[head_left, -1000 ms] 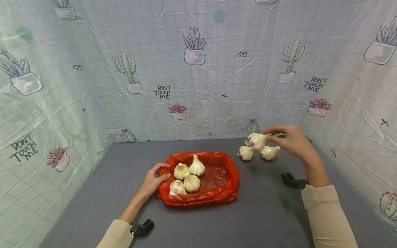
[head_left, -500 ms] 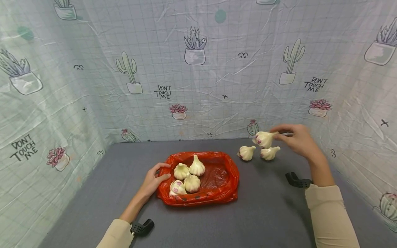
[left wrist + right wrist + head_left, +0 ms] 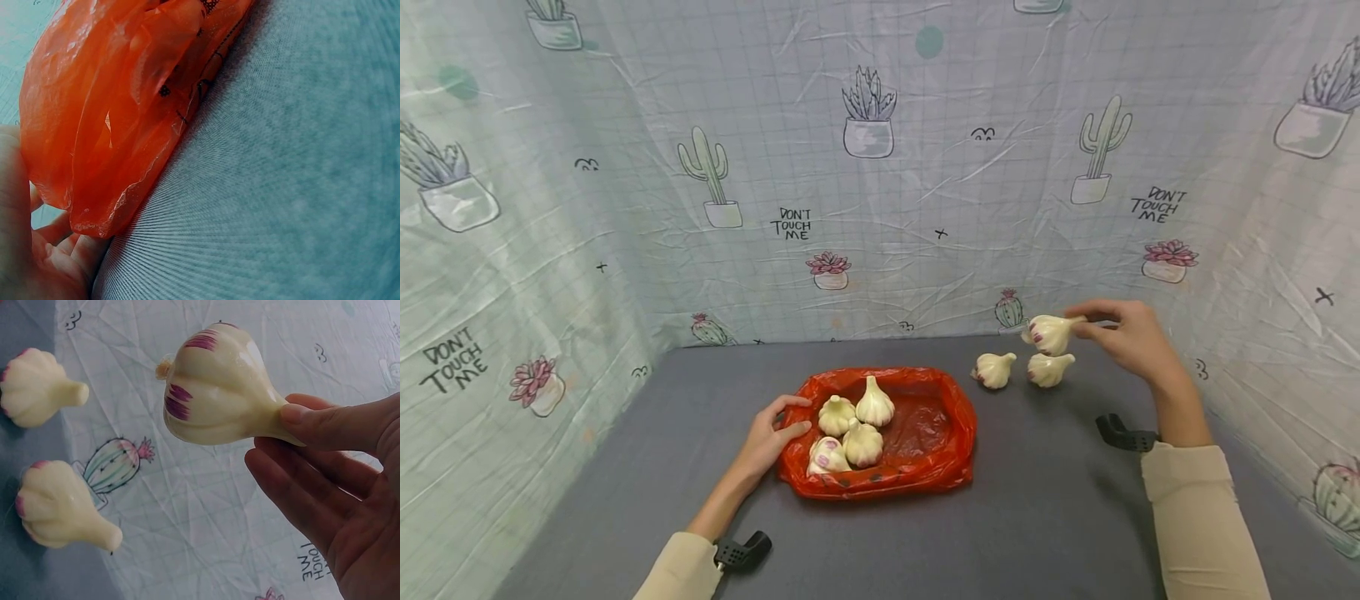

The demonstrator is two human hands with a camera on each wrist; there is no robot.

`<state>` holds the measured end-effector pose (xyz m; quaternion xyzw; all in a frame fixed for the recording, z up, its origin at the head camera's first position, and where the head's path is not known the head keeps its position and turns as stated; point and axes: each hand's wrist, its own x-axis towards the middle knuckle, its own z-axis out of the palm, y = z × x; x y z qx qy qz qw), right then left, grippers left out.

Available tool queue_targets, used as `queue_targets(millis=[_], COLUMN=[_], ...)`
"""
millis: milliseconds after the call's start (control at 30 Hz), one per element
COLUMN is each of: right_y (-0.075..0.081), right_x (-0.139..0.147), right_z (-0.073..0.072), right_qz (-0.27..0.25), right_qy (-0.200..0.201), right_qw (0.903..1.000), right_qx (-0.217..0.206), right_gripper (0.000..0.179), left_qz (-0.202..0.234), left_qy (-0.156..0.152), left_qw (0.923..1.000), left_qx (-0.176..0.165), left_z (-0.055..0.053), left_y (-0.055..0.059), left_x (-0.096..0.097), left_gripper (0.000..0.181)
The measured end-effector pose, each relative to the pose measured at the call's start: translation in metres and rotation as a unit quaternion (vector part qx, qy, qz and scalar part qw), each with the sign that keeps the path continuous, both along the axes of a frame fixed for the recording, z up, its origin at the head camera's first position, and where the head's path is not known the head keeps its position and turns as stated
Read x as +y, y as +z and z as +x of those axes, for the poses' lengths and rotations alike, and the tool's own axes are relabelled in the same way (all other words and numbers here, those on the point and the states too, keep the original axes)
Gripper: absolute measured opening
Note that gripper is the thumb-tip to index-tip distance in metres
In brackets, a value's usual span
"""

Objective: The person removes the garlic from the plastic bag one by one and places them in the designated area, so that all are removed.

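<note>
In the head view my right hand (image 3: 1131,337) pinches a garlic bulb (image 3: 1048,334) by its stem, between thumb and fingertips. The right wrist view shows this glossy, cream garlic bulb (image 3: 219,387) with purple streaks and a small root tuft. Two more bulbs lie below it on the table, one on the left (image 3: 992,371) and one on the right (image 3: 1047,371). My left hand (image 3: 767,437) holds the left end of an open red plastic bag (image 3: 964,417), its thumb and fingers at the rim. Several garlic bulbs (image 3: 863,443) sit in the bag's left half.
The grey tabletop (image 3: 880,542) runs back to a patterned curtain (image 3: 865,208) printed with cacti, which also closes off both sides. Each wrist wears a black camera mount; the right one (image 3: 1127,435) juts inward. The bag's right half shows bare red plastic.
My right hand has moved a little to the right with the garlic bulb, from above the left table bulb to above the right one. The left hand and bag have stayed put.
</note>
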<state>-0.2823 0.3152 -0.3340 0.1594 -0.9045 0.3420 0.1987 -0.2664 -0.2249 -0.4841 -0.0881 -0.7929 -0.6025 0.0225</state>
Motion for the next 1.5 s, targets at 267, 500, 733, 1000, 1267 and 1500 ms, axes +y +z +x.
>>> queue_targets(millis=[267, 500, 733, 1000, 1267, 1500], right_y=[-0.003, -0.006, -0.009, -0.01, -0.015, -0.016], right_x=[0.012, 0.02, 0.029, 0.035, 0.041, 0.049], right_z=[-0.001, -0.001, -0.001, -0.002, -0.005, -0.004], right_qz=[-0.004, -0.005, -0.004, 0.001, 0.008, 0.022], right_qy=[-0.026, -0.057, -0.085, -0.111, -0.126, -0.135], right_qw=[0.9995, 0.9981, 0.9956, 0.9934, 0.9918, 0.9904], right_qx=[-0.015, -0.022, -0.038, -0.031, -0.019, -0.023], right_gripper=[0.027, 0.028, 0.031, 0.029, 0.028, 0.028], left_qz=[-0.001, -0.001, 0.0, 0.006, 0.006, -0.002], left_qy=[0.001, 0.0, -0.004, -0.004, -0.005, -0.001], left_qw=[1.0, 1.0, 1.0, 1.0, 1.0, 1.0], left_qx=[0.001, 0.003, 0.003, -0.002, -0.003, 0.0], left_z=[0.001, 0.001, 0.0, 0.001, 0.001, 0.0], left_y=[0.001, 0.0, -0.001, -0.001, -0.001, 0.0], left_x=[-0.001, -0.001, -0.001, -0.001, -0.002, -0.001], left_gripper=[0.036, 0.037, 0.036, 0.037, 0.037, 0.037])
